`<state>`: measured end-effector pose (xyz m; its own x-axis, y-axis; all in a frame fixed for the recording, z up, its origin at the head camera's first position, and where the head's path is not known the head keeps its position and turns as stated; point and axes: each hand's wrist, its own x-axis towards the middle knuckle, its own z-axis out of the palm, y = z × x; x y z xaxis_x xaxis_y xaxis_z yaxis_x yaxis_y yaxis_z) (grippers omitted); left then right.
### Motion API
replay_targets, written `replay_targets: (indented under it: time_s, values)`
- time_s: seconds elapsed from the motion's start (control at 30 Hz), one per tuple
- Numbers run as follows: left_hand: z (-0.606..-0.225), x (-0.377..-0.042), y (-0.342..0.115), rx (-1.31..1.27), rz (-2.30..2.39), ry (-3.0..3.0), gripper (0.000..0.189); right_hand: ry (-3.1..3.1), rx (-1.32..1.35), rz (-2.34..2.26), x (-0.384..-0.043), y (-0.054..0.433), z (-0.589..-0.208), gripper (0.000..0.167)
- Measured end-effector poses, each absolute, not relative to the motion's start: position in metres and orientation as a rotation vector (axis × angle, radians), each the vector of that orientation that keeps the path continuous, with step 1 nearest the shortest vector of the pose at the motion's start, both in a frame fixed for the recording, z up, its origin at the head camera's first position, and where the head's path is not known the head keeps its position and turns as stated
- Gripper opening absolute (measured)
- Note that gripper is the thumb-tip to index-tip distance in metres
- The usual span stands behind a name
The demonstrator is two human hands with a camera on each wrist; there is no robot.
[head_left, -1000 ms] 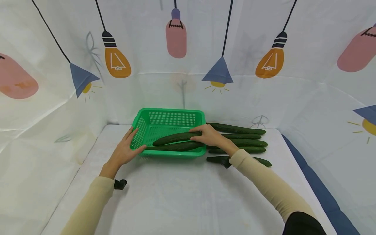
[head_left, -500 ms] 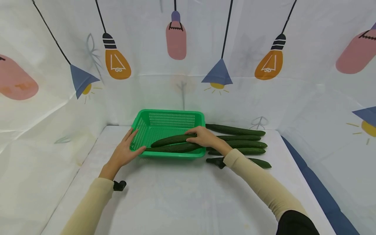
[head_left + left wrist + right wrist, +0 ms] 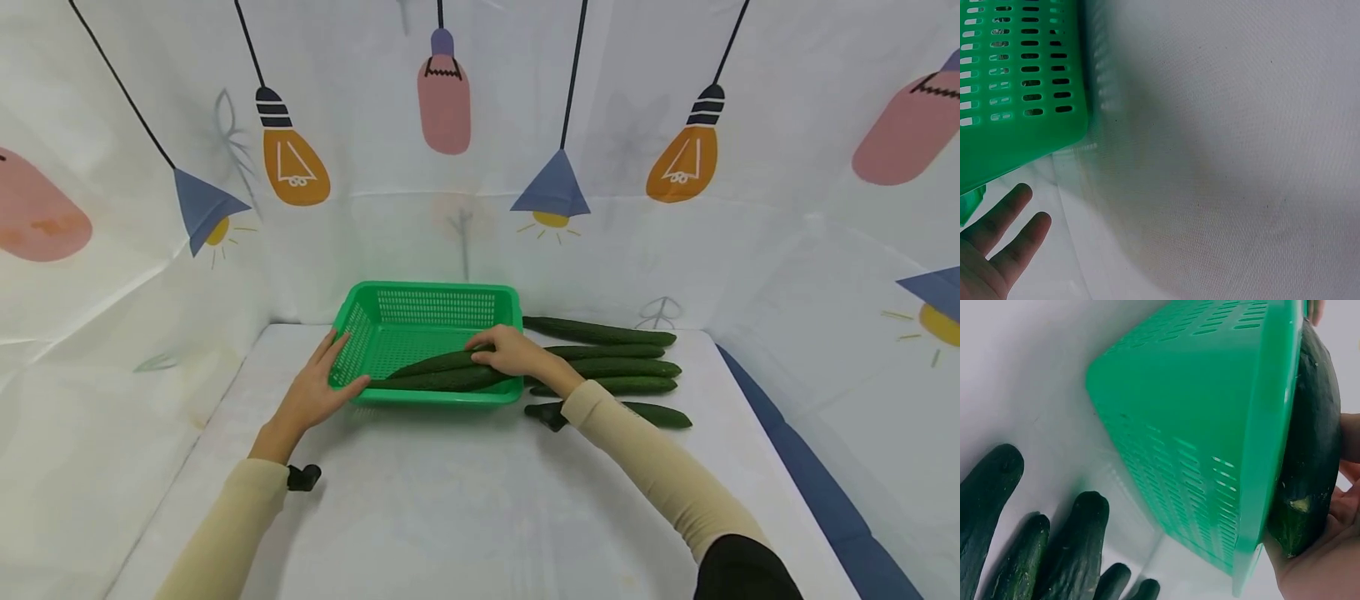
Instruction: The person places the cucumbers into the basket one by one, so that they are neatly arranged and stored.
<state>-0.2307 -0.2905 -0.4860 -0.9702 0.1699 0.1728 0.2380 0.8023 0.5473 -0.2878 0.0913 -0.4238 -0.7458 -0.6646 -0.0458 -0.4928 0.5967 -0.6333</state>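
Within the green perforated plastic basket, our right hand pinches a long dark-green cucumber; fingers spread, our left hand flanks the basket; we should release gently.

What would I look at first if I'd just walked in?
Probably the bright green basket at the back of the white table, with the right grip over two dark cucumbers inside. Five more cucumbers lie to the basket's right. Above, big orange bulbs are pictured on the white backdrop.
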Motion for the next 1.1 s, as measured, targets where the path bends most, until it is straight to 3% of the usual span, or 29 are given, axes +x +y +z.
replay_targets:
  time_s: [1.1]
  values:
    - [-0.4872, -0.2315, -0.2902, -0.341, -0.903, -2.855, 0.093, 2.527, -0.88, -0.774, -0.2936, 0.0878, -0.4213, 0.035]
